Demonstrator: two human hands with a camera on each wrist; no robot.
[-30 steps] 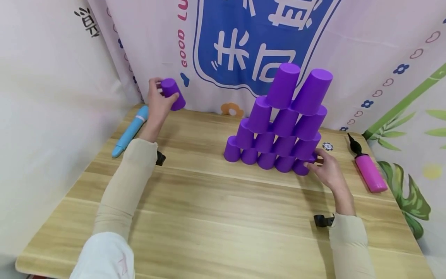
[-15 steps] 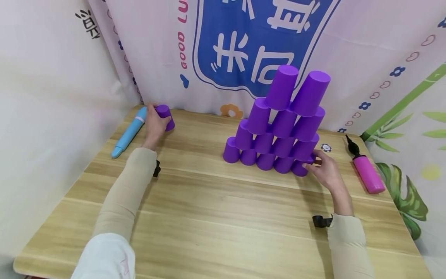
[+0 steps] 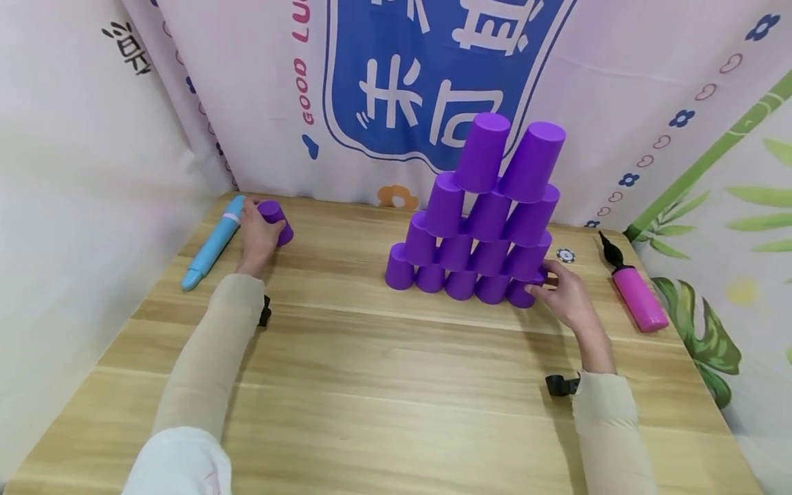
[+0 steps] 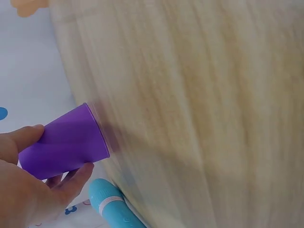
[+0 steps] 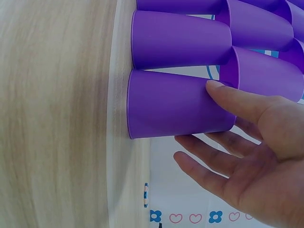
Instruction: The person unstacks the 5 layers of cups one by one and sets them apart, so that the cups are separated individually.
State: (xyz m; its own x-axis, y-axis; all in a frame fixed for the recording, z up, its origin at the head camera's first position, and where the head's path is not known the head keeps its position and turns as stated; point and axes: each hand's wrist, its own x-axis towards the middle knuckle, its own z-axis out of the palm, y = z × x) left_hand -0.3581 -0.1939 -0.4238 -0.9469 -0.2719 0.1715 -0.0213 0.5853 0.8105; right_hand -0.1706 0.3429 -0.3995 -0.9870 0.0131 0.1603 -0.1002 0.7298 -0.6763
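Fingers (image 4: 71, 178) of our left hand (image 3: 256, 237) wrap a loose purple cup (image 3: 275, 220) mouth-down at the counter (image 3: 371, 385), while our right hand (image 3: 566, 299), fingers spread, steadies the pyramid's corner cup (image 5: 175, 104).

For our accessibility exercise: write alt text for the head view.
A pyramid of purple cups stands on a wooden table; the right hand touches its bottom-right cup. The left hand holds a single cup beside a blue pump.

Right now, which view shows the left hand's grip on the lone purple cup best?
The left wrist view: the cup fills the frame, thumb on top and fingers under it, held by the left hand. The head view shows the same cup small and partly hidden. The right wrist view shows only the stack.
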